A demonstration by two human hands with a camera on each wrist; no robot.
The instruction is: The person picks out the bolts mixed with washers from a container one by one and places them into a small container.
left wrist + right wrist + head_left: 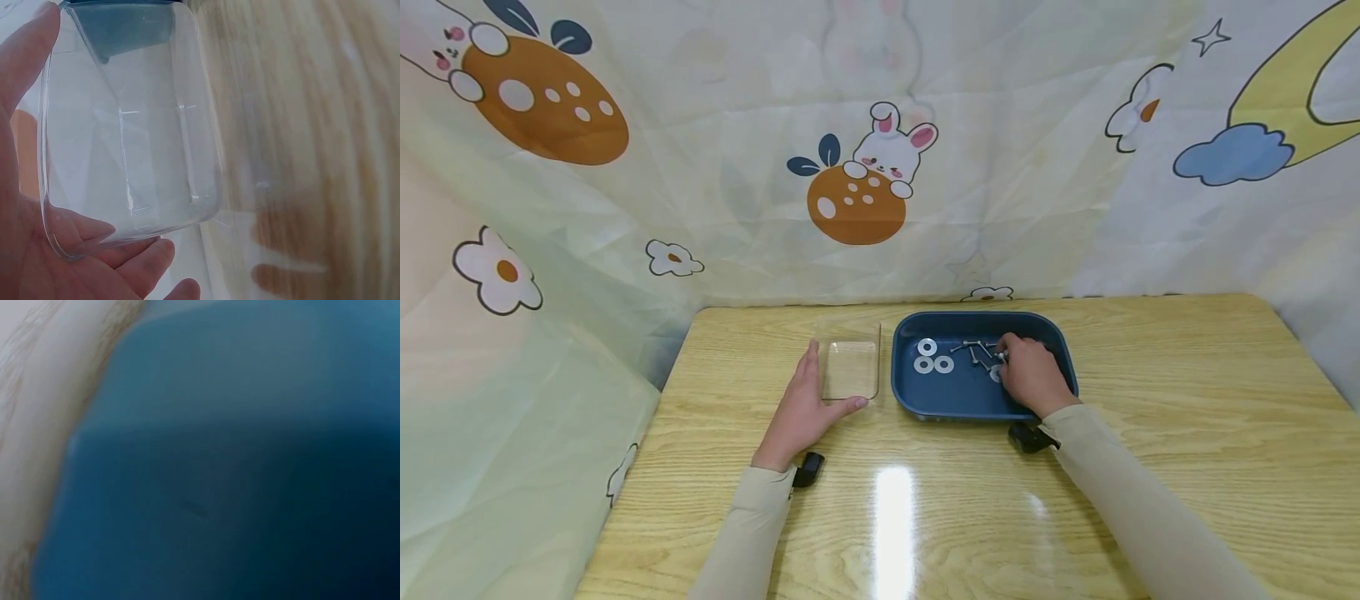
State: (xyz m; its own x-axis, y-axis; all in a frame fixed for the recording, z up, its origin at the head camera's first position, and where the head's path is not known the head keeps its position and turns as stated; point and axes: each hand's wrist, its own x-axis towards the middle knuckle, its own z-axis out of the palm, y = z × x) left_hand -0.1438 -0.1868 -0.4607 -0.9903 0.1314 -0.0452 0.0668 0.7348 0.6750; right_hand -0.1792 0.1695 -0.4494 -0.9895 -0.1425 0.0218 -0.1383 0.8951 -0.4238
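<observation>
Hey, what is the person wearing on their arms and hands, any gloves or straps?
No gloves: the left hand and right hand are bare. Both arms wear long, close-fitting beige sleeves reaching the wrists. A small black device sits at the left wrist, and another black one at the right wrist.

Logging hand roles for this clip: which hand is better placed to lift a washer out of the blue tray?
Right hand: already inside the blue tray beside the washers. Left hand holds the clear container.
</observation>
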